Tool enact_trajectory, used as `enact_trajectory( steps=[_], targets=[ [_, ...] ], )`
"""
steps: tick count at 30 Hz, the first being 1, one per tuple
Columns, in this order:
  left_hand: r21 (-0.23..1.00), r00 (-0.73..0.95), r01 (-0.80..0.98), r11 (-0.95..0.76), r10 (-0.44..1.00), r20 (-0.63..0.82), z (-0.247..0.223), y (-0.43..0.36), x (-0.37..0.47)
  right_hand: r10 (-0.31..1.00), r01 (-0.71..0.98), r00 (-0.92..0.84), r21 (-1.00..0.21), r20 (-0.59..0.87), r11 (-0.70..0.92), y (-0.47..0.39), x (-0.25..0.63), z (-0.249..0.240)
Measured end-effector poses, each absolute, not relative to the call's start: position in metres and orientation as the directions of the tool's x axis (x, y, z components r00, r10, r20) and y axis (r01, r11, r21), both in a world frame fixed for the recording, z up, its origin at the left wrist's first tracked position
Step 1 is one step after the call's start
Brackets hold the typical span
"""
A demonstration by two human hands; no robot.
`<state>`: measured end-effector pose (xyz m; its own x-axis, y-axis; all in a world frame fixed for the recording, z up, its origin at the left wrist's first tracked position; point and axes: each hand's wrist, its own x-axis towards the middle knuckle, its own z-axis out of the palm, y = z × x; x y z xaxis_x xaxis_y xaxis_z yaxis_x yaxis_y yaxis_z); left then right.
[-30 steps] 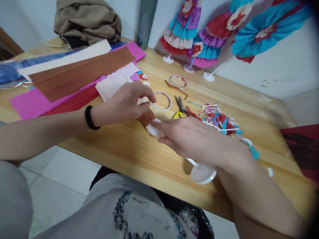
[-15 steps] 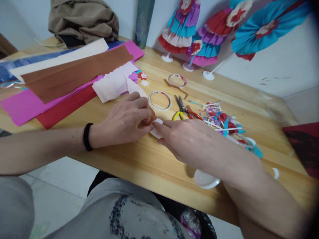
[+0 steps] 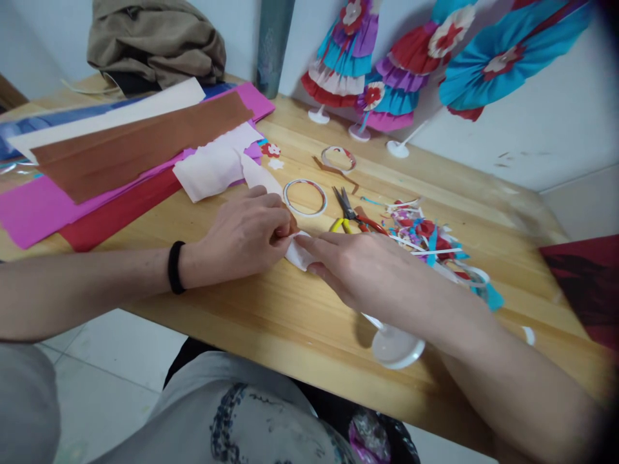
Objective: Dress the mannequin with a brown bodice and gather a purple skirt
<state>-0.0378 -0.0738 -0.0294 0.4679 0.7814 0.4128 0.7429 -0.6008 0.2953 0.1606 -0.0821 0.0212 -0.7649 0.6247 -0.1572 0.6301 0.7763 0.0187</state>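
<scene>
My left hand (image 3: 246, 232), with a black band at its wrist, is closed on a white paper strip and a bit of brown paper in the middle of the table. The fingers of my right hand (image 3: 348, 258) pinch the near end of the white paper strip (image 3: 300, 255), close beside my left fingertips. The strip runs back behind my left hand toward a torn white sheet (image 3: 207, 169). Under my right forearm a white stand with a round base (image 3: 397, 348) lies near the table's front edge.
Brown (image 3: 145, 145), pink (image 3: 29, 216) and red sheets lie at left. A tape ring (image 3: 304, 197), pliers (image 3: 345, 205) and colourful scraps (image 3: 430, 235) lie beyond my hands. Ruffled paper dresses on stands (image 3: 343, 64) and a cylinder (image 3: 273, 48) are at the back.
The view has shifted slightly, so the table items appear a little further left. More of the white paper shows between my hands, and the white stand's stem has come into view.
</scene>
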Motion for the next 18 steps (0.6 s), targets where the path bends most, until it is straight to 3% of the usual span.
enact_trajectory(
  steps=[11, 18],
  targets=[
    [0.285, 0.484, 0.724, -0.628, 0.757, 0.439, -0.028, -0.077, -0.037, 0.615, 0.598, -0.776, 0.145, -0.141, 0.788, -0.085, 0.164, 0.010],
    [0.314, 0.485, 0.697, -0.644, 0.747, 0.455, -0.030, -0.078, -0.038, 0.624, 0.607, -0.771, 0.148, -0.132, 0.781, -0.086, 0.160, 0.007]
  ],
)
